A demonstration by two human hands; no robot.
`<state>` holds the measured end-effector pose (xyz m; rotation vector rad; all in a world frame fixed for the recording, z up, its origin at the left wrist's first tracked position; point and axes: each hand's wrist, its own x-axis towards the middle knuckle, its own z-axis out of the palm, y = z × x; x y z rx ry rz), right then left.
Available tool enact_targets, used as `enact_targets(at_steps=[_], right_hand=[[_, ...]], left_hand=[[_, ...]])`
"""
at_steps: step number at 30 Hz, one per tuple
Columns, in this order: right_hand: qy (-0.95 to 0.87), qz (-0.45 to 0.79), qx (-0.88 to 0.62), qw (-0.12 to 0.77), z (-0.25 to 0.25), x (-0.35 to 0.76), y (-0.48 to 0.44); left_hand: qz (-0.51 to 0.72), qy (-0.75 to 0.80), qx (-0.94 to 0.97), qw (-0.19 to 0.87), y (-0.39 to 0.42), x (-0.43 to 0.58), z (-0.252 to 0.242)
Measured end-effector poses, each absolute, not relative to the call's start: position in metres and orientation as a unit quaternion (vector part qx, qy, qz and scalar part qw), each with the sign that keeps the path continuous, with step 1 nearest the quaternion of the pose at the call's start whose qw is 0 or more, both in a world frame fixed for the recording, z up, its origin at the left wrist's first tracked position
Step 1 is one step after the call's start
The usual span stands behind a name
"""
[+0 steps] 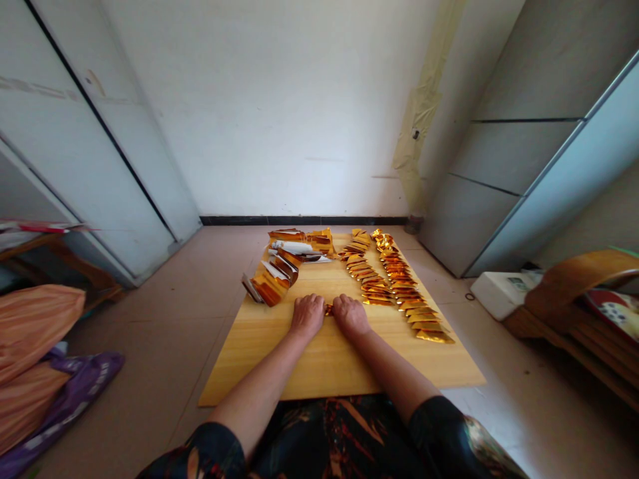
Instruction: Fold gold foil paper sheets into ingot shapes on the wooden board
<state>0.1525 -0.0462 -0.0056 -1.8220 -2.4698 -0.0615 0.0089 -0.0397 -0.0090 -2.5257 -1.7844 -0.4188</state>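
Observation:
Close together over the middle of a wooden board (329, 362), my left hand (308, 315) and my right hand (351, 315) both have their fingers curled. Between them shows a small piece of gold foil paper (329, 310), gripped from both sides; most of it is hidden under the fingers. On the right of the board stand two rows of folded gold foil pieces, an outer row (407, 286) and a shorter inner row (368, 276). Toward the far left lie loose stacks of gold foil paper sheets (272, 283), some with their white backs up.
A white roll-like bundle (292, 247) lies among the sheets at the board's far edge. Behind is a white wall (299, 133). A grey refrigerator (499, 166) stands at the right, near a white box (499, 294) and wooden furniture (559, 306). Orange and purple bags (74, 392) lie left.

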Motion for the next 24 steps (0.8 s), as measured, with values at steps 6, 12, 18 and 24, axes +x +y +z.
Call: enact_targets(at_steps=[6,12,18,24], right_hand=[[-0.793,0.006,-0.606,0.063,0.002,0.156,-0.047],[-0.779,0.055,-0.615,0.105,0.01,0.159,-0.05],[-0.778,0.075,-0.616,0.102,0.011,0.159,-0.051],[-0.763,0.065,-0.639,0.079,0.013,0.153,-0.046]], left_hand=[[-0.182,-0.58,-0.793,-0.033,-0.044,0.0,-0.005],[-0.197,-0.58,-0.789,-0.051,-0.043,-0.002,-0.005],[-0.216,-0.582,-0.781,-0.064,-0.042,-0.003,-0.007],[-0.187,-0.592,-0.779,-0.09,-0.038,-0.005,-0.006]])
